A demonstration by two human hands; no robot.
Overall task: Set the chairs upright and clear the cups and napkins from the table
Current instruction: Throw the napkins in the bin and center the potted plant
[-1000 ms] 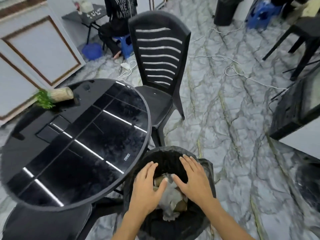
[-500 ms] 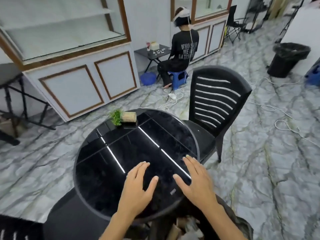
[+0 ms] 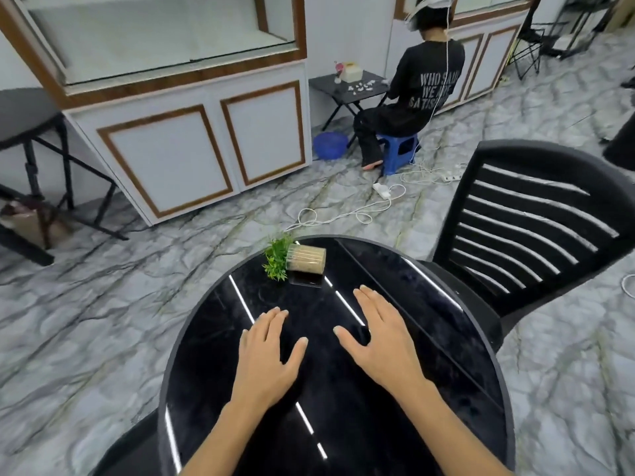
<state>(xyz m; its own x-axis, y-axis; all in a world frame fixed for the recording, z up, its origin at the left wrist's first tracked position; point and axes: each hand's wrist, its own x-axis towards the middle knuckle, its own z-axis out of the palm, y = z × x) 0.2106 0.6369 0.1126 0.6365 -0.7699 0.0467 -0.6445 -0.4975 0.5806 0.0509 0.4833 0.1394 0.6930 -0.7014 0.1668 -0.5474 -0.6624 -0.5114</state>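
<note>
The round black glossy table [image 3: 446, 338] fills the lower middle of the head view. My left hand [image 3: 268, 359] and my right hand [image 3: 381, 341] hover flat over its top, fingers spread, holding nothing. A small potted plant [image 3: 297, 259] lies on its side near the table's far edge, next to a dark flat card [image 3: 307, 279]. No cups or napkins show on the table. A black slatted chair [image 3: 529, 214] stands upright at the table's right. Part of another black chair seat [image 3: 127, 448] shows at the lower left.
A seated person [image 3: 412, 97] on a blue stool faces a small black side table [image 3: 347, 84] at the back. White cables and a power strip [image 3: 381, 190] lie on the marble floor. A white cabinet [image 3: 192, 142] stands behind; a black folding table [image 3: 31, 132] at left.
My hands lifted out of the black bin holding cups and napkins and now hover over the table. The view swung up from the bin, which is no longer visible.
</note>
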